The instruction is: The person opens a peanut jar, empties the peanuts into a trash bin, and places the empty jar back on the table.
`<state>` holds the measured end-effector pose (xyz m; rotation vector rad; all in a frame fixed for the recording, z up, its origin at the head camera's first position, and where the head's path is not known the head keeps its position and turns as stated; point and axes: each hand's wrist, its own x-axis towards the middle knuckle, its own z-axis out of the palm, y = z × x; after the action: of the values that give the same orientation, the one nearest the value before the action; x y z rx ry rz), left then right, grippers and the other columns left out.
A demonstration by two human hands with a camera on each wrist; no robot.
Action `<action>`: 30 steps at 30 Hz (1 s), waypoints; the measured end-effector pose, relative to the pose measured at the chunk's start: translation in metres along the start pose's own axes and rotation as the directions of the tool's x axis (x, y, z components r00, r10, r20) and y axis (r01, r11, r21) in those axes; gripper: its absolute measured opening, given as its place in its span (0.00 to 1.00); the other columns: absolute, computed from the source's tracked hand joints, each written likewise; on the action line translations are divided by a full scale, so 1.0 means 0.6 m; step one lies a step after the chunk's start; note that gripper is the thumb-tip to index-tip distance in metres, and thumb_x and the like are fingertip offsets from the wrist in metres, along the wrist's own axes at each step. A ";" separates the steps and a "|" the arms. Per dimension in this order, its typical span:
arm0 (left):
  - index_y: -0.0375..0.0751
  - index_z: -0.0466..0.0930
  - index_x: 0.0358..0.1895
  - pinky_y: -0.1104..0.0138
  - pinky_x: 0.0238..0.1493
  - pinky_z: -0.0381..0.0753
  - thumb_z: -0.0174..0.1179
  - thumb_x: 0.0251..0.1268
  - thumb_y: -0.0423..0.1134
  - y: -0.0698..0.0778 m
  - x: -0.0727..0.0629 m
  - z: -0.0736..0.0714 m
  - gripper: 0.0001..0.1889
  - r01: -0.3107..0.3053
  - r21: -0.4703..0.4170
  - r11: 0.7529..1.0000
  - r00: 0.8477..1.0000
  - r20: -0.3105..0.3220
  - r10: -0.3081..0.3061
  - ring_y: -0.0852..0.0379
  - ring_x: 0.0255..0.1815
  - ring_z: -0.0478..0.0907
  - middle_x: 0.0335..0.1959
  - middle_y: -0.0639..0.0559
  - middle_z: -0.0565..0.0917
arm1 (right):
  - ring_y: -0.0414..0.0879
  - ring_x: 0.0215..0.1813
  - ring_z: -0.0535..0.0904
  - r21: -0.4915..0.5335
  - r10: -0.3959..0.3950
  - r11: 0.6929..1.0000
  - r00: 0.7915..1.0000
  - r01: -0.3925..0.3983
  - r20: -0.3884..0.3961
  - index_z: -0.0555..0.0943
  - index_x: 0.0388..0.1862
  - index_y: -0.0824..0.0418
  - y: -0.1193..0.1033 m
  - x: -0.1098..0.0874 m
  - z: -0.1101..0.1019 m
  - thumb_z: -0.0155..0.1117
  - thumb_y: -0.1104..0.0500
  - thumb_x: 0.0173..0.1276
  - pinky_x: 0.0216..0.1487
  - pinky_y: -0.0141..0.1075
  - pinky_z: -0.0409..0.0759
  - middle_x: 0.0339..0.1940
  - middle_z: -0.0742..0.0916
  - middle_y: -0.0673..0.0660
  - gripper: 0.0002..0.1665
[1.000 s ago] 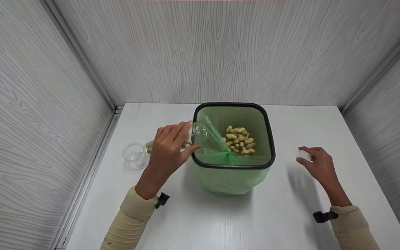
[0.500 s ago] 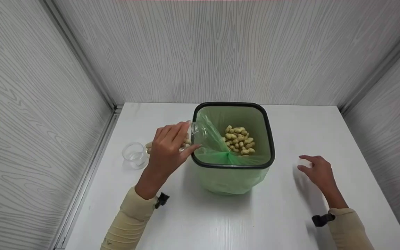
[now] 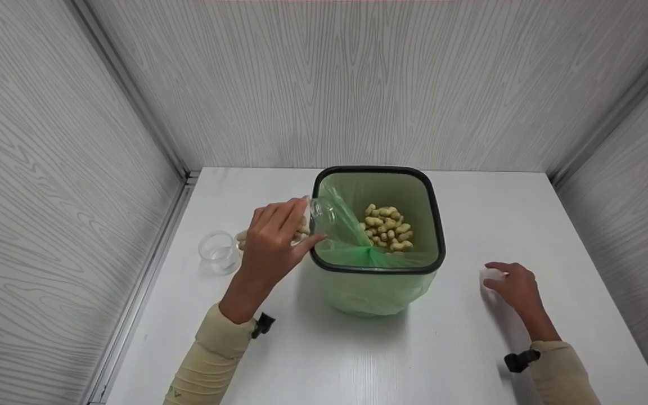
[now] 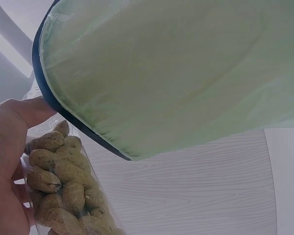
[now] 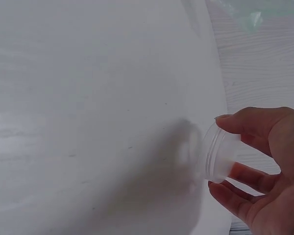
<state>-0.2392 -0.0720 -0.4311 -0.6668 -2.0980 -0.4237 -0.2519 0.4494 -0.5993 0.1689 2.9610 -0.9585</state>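
Note:
My left hand grips a clear plastic jar tilted on its side, its mouth over the left rim of the bin. Unshelled peanuts fill the jar's body in the left wrist view. The bin has a black rim and a pale green liner, and a heap of peanuts lies inside. Off to the right, my right hand pinches a translucent round lid between thumb and fingers. The lid stands on edge, close over the table in the right wrist view.
A small clear cup-like container stands on the white table, left of my left hand. Grey wood-grain panels rise at the back and both sides. A fold of green liner sags across the bin's left side.
My right hand has come down toward the front of the table with the lid, closer to the surface. The left hand and the jar stay in place at the bin's rim.

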 end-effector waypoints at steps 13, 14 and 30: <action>0.34 0.83 0.60 0.51 0.48 0.84 0.82 0.49 0.50 -0.002 -0.011 -0.001 0.36 0.018 -0.022 1.000 1.000 -0.015 -0.018 0.45 0.48 0.86 0.52 0.41 0.89 | 0.64 0.49 0.79 -0.061 -0.034 0.997 0.999 0.035 0.016 0.81 0.65 0.68 0.008 -0.003 0.017 0.69 0.61 0.66 0.49 0.58 0.80 0.57 0.81 0.80 0.28; 0.34 0.84 0.60 0.51 0.48 0.84 0.82 0.49 0.50 -0.003 -0.012 -0.001 0.36 0.019 -0.025 1.000 1.000 -0.018 -0.020 0.44 0.48 0.86 0.52 0.41 0.89 | 0.65 0.50 0.79 -0.068 -0.043 0.997 0.999 0.044 0.016 0.80 0.66 0.69 0.008 -0.004 0.019 0.69 0.61 0.66 0.51 0.60 0.79 0.57 0.81 0.80 0.29; 0.34 0.83 0.60 0.52 0.48 0.84 0.81 0.51 0.52 0.000 -0.003 0.001 0.35 0.023 -0.030 0.999 1.000 -0.016 -0.023 0.45 0.48 0.86 0.51 0.42 0.89 | 0.80 0.67 0.70 -0.089 -0.022 0.996 1.000 0.022 0.000 0.76 0.65 0.78 0.013 -0.006 0.028 0.67 0.61 0.67 0.66 0.68 0.72 0.65 0.75 0.85 0.32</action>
<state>-0.2390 -0.0723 -0.4329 -0.6551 -2.0888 -0.4732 -0.2479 0.4453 -0.6173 0.1353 3.0046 -0.8267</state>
